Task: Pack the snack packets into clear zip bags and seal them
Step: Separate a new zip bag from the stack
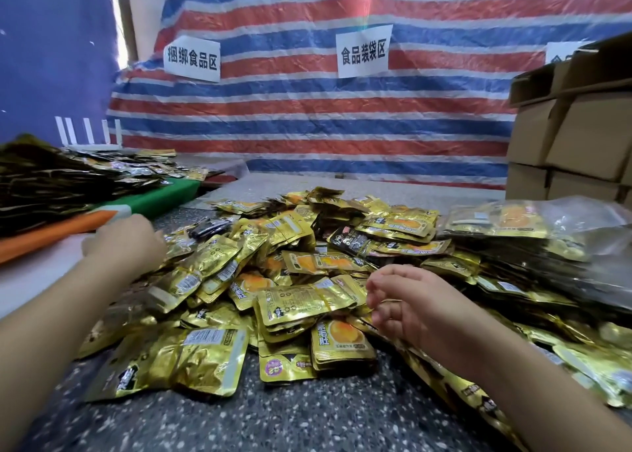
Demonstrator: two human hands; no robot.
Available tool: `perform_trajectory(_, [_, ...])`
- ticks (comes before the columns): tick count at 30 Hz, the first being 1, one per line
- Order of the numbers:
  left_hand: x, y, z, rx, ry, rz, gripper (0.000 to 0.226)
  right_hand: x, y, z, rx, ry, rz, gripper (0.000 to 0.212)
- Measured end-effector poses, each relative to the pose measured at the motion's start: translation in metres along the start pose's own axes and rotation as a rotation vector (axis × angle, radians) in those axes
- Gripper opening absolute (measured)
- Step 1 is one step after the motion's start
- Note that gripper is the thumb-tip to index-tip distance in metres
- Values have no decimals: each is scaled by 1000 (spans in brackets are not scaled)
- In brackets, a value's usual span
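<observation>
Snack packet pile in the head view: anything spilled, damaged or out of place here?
Nothing looks damaged. The gold snack packets lie in a loose, unsorted heap on the speckled table, with a few dark packets mixed in. Filled clear bags are stacked at right.

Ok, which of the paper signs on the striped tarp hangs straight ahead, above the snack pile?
The middle sign, reading 食品装袋区. The left sign hangs over the side stack, and the right sign is half hidden by cardboard boxes.
</observation>
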State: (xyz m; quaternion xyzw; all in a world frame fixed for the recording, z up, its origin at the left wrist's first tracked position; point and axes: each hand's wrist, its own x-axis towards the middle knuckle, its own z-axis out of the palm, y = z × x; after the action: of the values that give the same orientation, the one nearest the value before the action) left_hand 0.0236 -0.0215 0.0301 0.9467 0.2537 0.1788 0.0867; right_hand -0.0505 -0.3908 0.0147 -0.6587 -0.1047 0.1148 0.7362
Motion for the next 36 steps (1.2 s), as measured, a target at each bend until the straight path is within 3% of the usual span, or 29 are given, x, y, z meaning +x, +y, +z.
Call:
perform_trajectory(8, [9,-50,16,137,-149,-23,33,4,8,0,-28,-37,17,17])
perform_trajectory(13, [2,-60,25,188,-45,-51,20,5,8,-1,-45,-39,24,21])
perform_trajectory(18, [6,-58,24,277,-98,-55,7,4,7,0,-45,-40,34,23])
perform_trajectory(22, [9,-56,26,229,-98,-68,15,3,5,1,-49,-29,46,20])
perform_trajectory(29, [-3,-54,25,422,18,40,5,0,3,2,-55,-29,46,18])
perform_trajectory(36, [2,-59,28,295,145,40,15,-1,2,1,-61,-32,47,18])
